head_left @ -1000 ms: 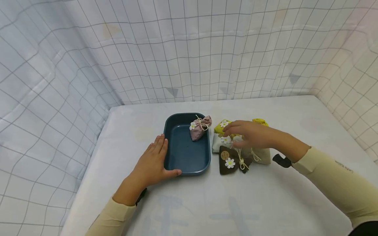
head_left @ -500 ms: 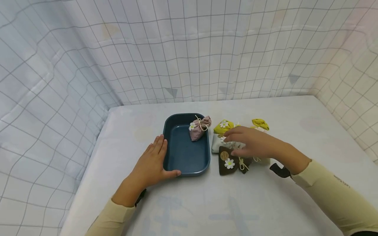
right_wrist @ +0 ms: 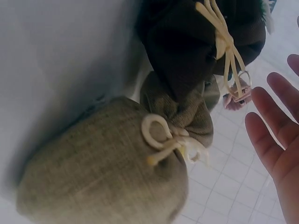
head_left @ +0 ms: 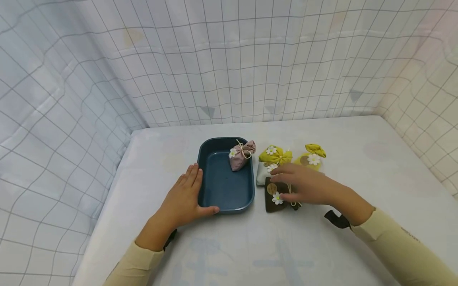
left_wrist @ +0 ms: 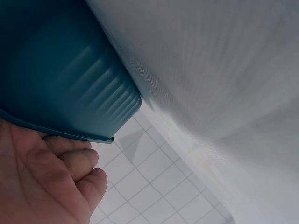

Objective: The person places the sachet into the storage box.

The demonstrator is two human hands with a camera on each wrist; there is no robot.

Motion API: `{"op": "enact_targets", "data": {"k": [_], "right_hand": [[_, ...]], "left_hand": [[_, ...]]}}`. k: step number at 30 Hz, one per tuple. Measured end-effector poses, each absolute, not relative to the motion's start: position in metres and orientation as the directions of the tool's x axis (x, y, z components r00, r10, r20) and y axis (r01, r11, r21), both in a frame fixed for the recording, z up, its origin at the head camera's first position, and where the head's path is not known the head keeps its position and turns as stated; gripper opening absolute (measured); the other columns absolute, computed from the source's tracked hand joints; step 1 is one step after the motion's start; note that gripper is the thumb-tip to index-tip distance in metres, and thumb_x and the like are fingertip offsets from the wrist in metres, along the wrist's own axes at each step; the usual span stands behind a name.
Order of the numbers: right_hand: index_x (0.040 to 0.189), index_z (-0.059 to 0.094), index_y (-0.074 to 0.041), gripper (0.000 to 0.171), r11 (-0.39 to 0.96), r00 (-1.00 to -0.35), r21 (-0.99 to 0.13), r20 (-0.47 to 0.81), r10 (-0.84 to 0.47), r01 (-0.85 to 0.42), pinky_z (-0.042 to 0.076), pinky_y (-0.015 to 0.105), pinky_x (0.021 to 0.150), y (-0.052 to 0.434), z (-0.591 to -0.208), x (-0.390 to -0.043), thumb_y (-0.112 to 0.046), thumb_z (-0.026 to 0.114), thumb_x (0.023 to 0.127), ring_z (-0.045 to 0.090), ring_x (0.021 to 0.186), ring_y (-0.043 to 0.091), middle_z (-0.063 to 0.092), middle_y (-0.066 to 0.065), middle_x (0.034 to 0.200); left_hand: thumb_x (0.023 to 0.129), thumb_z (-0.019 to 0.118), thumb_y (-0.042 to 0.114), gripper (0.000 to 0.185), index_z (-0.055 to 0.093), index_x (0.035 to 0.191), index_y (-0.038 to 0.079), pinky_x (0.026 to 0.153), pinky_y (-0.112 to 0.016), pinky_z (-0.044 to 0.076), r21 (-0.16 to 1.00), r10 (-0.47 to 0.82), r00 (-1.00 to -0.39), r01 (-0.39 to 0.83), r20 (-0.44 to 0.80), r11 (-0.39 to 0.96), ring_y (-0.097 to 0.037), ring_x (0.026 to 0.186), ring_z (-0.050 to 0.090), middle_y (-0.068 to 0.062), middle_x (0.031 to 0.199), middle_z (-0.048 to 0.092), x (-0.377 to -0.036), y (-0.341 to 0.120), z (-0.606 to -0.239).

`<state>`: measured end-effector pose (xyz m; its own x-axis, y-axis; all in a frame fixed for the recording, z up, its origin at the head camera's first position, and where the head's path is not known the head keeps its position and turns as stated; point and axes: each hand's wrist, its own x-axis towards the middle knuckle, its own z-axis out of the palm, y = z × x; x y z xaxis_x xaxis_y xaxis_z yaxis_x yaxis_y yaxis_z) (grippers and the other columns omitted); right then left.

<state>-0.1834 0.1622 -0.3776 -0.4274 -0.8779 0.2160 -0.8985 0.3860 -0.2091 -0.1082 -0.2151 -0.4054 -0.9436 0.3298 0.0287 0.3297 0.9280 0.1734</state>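
Hand over the little brown bag

The brown bag (head_left: 274, 195) has a white daisy and a cream string, and lies beside the blue tray (head_left: 224, 202). The right hand (head_left: 304, 186) hovers over it, fingers straight. The left hand (head_left: 183, 200) rests flat against the tray.

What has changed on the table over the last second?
The right hand has drawn back from the yellow pouches toward the person and now hovers over the brown pouch, fingers open, gripping nothing. The yellow pouches are uncovered again. The left hand still rests against the blue tray, and the pink pouch still lies in it.
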Motion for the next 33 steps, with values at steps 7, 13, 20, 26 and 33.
{"op": "enact_targets", "data": {"k": [7,13,20,26,33], "right_hand": [[0.117,0.067,-0.016,0.036,0.358,-0.399,-0.200,0.229,-0.888,-0.912,0.047,0.043,0.099,0.161,-0.385,-0.179,-0.031,0.078,0.086,0.056,0.122,0.025,0.061,0.008,0.131],[0.115,0.066,-0.018,0.035,0.322,-0.374,-0.232,0.234,-0.897,-0.918,0.048,0.043,0.098,0.159,-0.392,-0.178,-0.030,0.079,0.085,0.055,0.122,0.024,0.060,0.008,0.132],[0.119,0.065,-0.016,0.039,0.345,-0.395,-0.251,0.189,-0.899,-0.904,0.046,0.044,0.100,0.157,-0.395,-0.174,-0.032,0.078,0.086,0.052,0.126,0.025,0.058,0.009,0.135],[0.123,0.065,-0.014,0.044,0.363,-0.405,-0.251,0.145,-0.903,-0.897,0.045,0.044,0.102,0.156,-0.396,-0.173,-0.036,0.077,0.087,0.050,0.129,0.025,0.055,0.009,0.139],[0.129,0.064,-0.016,0.049,0.395,-0.428,-0.252,0.092,-0.899,-0.883,0.044,0.045,0.104,0.154,-0.400,-0.172,-0.039,0.076,0.088,0.046,0.133,0.026,0.052,0.007,0.143]], "left_hand": [[0.073,0.046,0.092,0.131,0.020,0.155,-0.007,0.117,-0.053,0.019,0.175,0.334,-0.942,0.334,0.034,0.926,-0.035,0.150,0.008,-0.021,0.163,0.010,-0.108,-0.216,-0.406],[0.072,0.045,0.092,0.131,0.020,0.155,-0.007,0.117,-0.053,0.019,0.173,0.333,-0.943,0.333,0.030,0.927,-0.035,0.150,0.008,-0.021,0.163,0.010,-0.108,-0.215,-0.404],[0.073,0.047,0.092,0.131,0.020,0.154,-0.007,0.117,-0.053,0.019,0.176,0.331,-0.943,0.331,0.028,0.927,-0.035,0.150,0.008,-0.021,0.163,0.010,-0.108,-0.215,-0.404],[0.073,0.047,0.091,0.130,0.021,0.154,-0.007,0.117,-0.053,0.019,0.177,0.333,-0.942,0.334,0.033,0.926,-0.035,0.150,0.008,-0.021,0.163,0.010,-0.108,-0.215,-0.405],[0.073,0.046,0.092,0.131,0.020,0.154,-0.007,0.117,-0.053,0.019,0.176,0.335,-0.942,0.335,0.033,0.926,-0.035,0.150,0.008,-0.021,0.163,0.010,-0.108,-0.216,-0.405]]}}
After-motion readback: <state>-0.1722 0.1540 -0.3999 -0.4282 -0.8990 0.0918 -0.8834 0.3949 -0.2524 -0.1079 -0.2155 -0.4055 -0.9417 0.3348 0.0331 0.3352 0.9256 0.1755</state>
